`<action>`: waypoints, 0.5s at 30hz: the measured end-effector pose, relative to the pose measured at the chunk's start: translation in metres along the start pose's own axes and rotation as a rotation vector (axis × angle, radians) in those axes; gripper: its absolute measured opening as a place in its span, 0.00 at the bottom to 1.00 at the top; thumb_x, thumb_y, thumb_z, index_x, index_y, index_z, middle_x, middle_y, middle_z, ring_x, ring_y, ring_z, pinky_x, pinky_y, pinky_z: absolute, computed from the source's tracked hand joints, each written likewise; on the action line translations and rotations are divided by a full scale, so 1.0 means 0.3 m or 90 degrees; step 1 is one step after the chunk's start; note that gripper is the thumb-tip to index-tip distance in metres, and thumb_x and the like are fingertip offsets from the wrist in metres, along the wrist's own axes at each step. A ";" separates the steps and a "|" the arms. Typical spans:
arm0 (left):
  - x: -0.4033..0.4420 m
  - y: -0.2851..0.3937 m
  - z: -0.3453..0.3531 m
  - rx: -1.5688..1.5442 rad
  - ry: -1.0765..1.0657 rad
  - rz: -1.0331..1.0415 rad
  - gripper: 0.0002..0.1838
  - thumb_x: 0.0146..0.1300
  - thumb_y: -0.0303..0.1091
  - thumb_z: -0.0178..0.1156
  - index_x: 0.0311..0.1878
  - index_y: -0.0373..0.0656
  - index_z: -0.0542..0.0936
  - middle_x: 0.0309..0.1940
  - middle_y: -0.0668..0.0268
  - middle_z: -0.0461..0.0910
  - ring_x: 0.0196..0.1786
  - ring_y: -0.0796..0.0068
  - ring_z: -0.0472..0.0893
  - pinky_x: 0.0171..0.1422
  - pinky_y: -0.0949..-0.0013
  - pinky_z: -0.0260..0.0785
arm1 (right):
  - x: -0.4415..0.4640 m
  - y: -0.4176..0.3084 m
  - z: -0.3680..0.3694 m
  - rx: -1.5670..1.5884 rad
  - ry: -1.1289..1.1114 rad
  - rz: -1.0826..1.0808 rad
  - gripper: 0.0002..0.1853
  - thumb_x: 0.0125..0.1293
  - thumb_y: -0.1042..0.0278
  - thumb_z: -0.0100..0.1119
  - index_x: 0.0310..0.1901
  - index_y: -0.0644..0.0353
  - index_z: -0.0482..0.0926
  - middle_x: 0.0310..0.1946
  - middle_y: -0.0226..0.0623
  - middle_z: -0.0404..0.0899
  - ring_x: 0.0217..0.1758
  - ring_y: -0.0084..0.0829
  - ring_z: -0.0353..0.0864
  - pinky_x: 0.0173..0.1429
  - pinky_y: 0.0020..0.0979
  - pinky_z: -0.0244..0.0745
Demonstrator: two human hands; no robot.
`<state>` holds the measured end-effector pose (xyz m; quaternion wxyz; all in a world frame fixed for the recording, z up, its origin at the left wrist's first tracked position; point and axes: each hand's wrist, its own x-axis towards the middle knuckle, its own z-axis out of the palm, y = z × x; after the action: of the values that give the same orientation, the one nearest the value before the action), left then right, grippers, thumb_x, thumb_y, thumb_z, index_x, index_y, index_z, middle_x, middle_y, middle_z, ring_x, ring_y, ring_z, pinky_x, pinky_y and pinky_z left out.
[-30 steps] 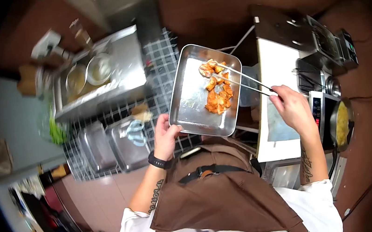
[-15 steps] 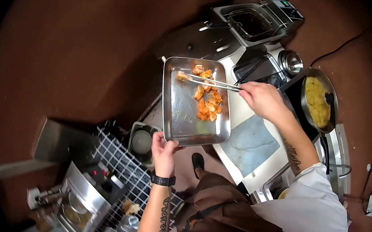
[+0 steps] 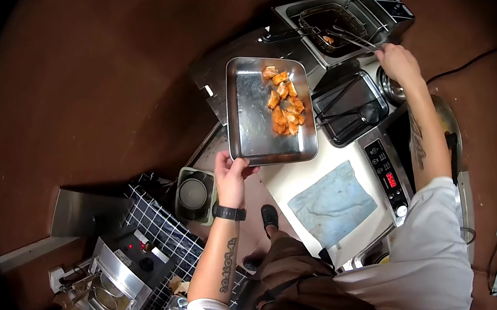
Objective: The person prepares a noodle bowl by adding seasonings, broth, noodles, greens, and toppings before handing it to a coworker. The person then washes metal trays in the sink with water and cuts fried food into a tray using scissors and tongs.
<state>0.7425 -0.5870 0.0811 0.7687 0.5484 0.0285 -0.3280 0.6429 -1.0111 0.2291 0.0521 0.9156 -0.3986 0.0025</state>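
My left hand [image 3: 234,179] grips the near-left corner of a metal tray [image 3: 248,114], thumb on the rim. Orange-coated chunks of meat [image 3: 287,122] lie along the tray's right side. My right hand [image 3: 398,64] is closed around metal tongs [image 3: 358,40], which reach over the deep fryer [image 3: 300,19]. One orange piece [image 3: 328,39] shows inside the fryer basket close to the tongs' tips; I cannot tell whether they touch it. The tray is held up beside the fryer, to its near left.
A black tray [image 3: 337,134] holding a ladle [image 3: 370,114] sits below the fryer, beside metal bowls [image 3: 387,83]. A blue cloth [image 3: 333,203] lies on the white counter near a cooker panel [image 3: 382,172]. My right arm partly hides a pan [image 3: 451,122]. A wire rack [image 3: 166,219] stands lower left.
My right hand and the tongs have moved up and right, from over the tray to over the fryer. A piece now shows in the basket. The tray has shifted slightly up and right.
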 end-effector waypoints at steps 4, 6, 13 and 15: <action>0.023 0.014 0.018 0.012 0.000 0.001 0.13 0.64 0.22 0.55 0.51 0.37 0.69 0.38 0.62 0.81 0.37 0.72 0.83 0.45 0.67 0.83 | -0.229 -0.123 -0.154 0.112 -0.065 -0.174 0.17 0.70 0.56 0.58 0.48 0.62 0.85 0.43 0.49 0.86 0.49 0.52 0.84 0.56 0.47 0.78; 0.039 0.017 0.017 0.009 -0.005 -0.002 0.13 0.63 0.22 0.55 0.51 0.37 0.69 0.39 0.62 0.80 0.38 0.71 0.83 0.45 0.66 0.83 | -0.288 -0.147 -0.147 0.114 -0.055 -0.326 0.15 0.68 0.59 0.61 0.46 0.62 0.84 0.41 0.46 0.85 0.47 0.50 0.84 0.53 0.46 0.79; 0.043 0.054 0.043 0.006 -0.035 -0.004 0.12 0.63 0.22 0.54 0.50 0.38 0.69 0.39 0.62 0.79 0.39 0.71 0.83 0.46 0.66 0.83 | -0.246 -0.152 -0.010 0.111 -0.037 -0.428 0.12 0.68 0.62 0.60 0.45 0.61 0.84 0.41 0.44 0.84 0.45 0.49 0.83 0.51 0.45 0.78; 0.046 0.044 0.057 0.003 -0.032 -0.011 0.12 0.63 0.23 0.54 0.49 0.38 0.69 0.39 0.62 0.79 0.39 0.71 0.83 0.46 0.66 0.83 | -0.246 -0.143 0.005 0.105 -0.033 -0.417 0.11 0.69 0.63 0.60 0.44 0.61 0.84 0.39 0.43 0.84 0.44 0.49 0.83 0.50 0.45 0.79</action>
<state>0.7550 -0.6060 0.0931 0.7648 0.5418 0.0130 -0.3483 0.6239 -0.9284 0.2204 -0.0344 0.9960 -0.0828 -0.0056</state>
